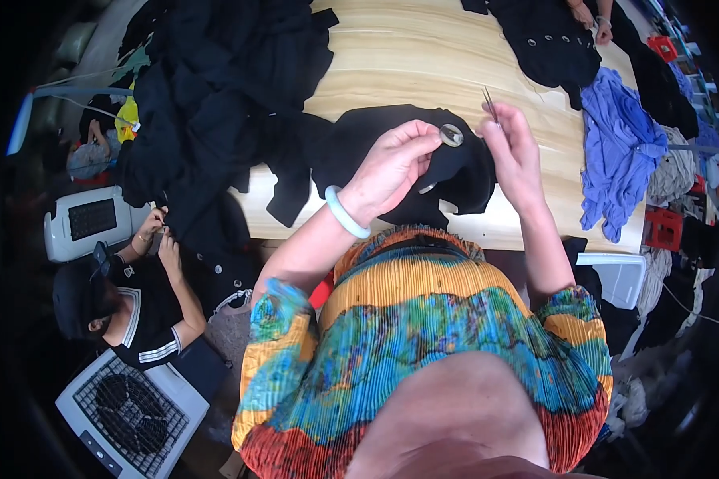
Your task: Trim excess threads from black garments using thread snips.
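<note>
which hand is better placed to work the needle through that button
Right, probably. The right hand already pinches the thin needle, its tip pointing up just beside the round button. The left hand is busy pinching the button against the black garment, so it is steadying.

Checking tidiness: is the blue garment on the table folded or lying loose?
Loose. The blue garment lies crumpled in a heap, draping over the edge of the wooden table.

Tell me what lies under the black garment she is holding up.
Under the black garment lies the pale wooden table. The left hand pinches a round button on it; the right hand holds a needle. The tabletop directly beneath is covered.
</note>
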Demonstrator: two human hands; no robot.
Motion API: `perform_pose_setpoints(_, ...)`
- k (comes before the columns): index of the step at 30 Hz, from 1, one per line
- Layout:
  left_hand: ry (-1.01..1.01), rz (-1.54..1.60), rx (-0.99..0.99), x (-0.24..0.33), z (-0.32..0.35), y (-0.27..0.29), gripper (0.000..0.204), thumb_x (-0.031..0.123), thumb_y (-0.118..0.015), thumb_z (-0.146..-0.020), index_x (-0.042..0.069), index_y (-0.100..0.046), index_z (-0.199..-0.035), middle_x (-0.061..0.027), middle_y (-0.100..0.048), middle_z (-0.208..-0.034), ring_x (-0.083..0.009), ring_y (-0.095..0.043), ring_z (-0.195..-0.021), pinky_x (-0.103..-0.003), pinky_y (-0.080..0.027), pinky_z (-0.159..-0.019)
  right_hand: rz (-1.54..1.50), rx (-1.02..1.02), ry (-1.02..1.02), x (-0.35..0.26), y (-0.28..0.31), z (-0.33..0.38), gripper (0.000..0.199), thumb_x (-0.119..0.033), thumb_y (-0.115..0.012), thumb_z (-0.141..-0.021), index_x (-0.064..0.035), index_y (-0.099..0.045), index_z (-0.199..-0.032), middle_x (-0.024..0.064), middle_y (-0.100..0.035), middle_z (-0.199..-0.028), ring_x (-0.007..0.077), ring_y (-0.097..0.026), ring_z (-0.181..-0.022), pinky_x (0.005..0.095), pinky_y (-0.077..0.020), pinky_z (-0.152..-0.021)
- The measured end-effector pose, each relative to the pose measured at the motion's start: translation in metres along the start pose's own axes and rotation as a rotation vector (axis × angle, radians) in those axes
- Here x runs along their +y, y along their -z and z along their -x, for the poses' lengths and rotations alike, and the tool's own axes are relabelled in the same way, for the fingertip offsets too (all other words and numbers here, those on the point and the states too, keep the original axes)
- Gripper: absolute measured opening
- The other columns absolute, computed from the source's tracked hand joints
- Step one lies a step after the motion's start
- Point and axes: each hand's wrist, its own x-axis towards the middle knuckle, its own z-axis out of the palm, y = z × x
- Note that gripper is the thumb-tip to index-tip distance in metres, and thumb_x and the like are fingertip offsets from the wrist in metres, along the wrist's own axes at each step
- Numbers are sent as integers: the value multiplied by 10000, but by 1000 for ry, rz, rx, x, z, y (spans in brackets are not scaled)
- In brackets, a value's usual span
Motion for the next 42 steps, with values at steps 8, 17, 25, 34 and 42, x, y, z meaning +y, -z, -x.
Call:
perform_pose_setpoints(8,-31,-77,22,1,-6,-9,34,72,-540,-798,40,-529,-803,-3,-538,-772,-59,-484,-703,-196,-402,-646,-262,-415,-346,-29,14,31,196,-179,-475,-863,4,-500,-928,-28,-466,-672,32,-415,-597,162,-354,-562)
perform_pose_setpoints(17,-180,-350,-16,-4,-8,-6,30,67,-532,-809,41,-532,-794,8,-541,-760,-46,-489,-703,-187,-402,-658,-290,-416,-370,-19,16,24,208,-224,-439,-871,-42,-503,-948,-29,-446,-591,-15,-243,-418,143,-171,-381)
perform_pose_setpoints(25,-246,-468,-34,-11,-7,-4,34,36,-539,-792,32,-518,-765,20,-533,-727,-18,-460,-643,-159,-379,-586,-300,-436,-407,-17,15,18,176,-234,-498,-850,-60,-521,-843,-51,-449,-600,-6,-337,-487,142,-231,-416)
perform_pose_setpoints(34,-233,-464,-9,-6,-11,6,19,35,-539,-799,37,-530,-782,19,-538,-739,-25,-478,-673,-167,-399,-645,-331,-418,-337,-11,8,16,162,-222,-509,-847,-67,-523,-805,-58,-448,-607,2,-366,-519,151,-254,-438)
perform_pose_setpoints(42,-242,-625,-5,-7,-8,3,19,20,-531,-799,28,-529,-782,11,-541,-742,-31,-483,-675,-164,-402,-627,-407,-434,-465,-9,8,12,167,-236,-494,-854,-74,-536,-838,-49,-438,-567,-7,-280,-433,143,-186,-383)
